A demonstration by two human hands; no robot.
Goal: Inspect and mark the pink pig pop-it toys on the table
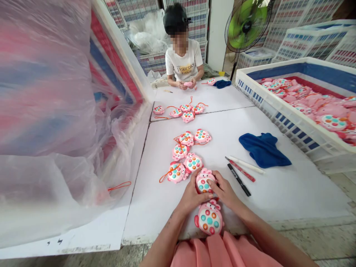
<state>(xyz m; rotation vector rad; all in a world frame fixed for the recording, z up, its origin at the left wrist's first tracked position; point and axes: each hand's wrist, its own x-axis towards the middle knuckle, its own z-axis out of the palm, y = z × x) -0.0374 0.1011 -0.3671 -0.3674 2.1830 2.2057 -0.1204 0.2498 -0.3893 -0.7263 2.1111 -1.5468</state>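
Pink plastic pig-shaped toy (204,181) with round coloured buttons sits firmly grasped between your hands: the left hand (191,196) cups its lower left side, and the right hand (224,191) clasps it from the right. Just below them, a matching toy (209,219) lies on the white worktop (300,196). Ahead, 5 more toys with orange cords (193,162) lie in a loose cluster, and 5 others (185,108) lie farther off. To your right are a black marker (239,180), a slim red pen (240,170), and a crumpled navy cloth (264,150). Beyond them, a white plastic crate (292,129) holds heaped pink toys. Across the worktop, a co-worker's hands (187,84) hold another pink toy.
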